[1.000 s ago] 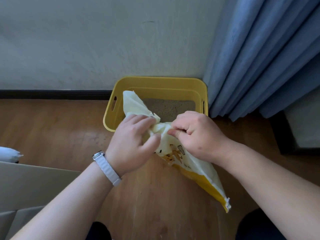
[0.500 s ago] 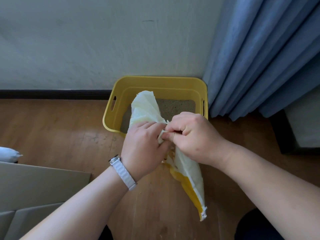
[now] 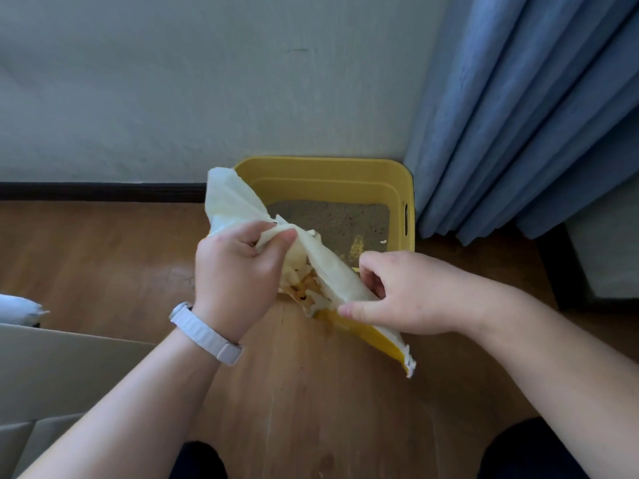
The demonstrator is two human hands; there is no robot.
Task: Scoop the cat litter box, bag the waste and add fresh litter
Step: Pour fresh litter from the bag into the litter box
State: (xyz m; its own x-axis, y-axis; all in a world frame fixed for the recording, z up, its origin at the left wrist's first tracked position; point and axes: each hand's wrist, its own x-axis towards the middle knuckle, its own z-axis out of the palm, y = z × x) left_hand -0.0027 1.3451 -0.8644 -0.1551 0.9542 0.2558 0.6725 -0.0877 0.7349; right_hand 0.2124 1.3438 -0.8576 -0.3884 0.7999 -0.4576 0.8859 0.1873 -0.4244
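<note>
A yellow litter box (image 3: 345, 174) stands on the floor against the wall, with grey litter (image 3: 332, 219) in its bottom. In front of it I hold a crumpled white and yellow litter bag (image 3: 332, 271) that lies slantwise, its top over the box's left corner. My left hand (image 3: 238, 271), with a white watch on the wrist, grips the bag's upper part in curled fingers. Lower down, my right hand (image 3: 408, 292) pinches the bag's edge.
Blue curtains (image 3: 525, 115) hang right of the box. A dark-based piece of furniture (image 3: 587, 257) stands at the far right. Cardboard (image 3: 52, 375) lies at the lower left, with a white object (image 3: 17, 307) behind it. The floor is brown wood.
My hands have drawn apart along the bag: the left slid up and left, the right went down and right. The bag's top has swung left over the box corner.
</note>
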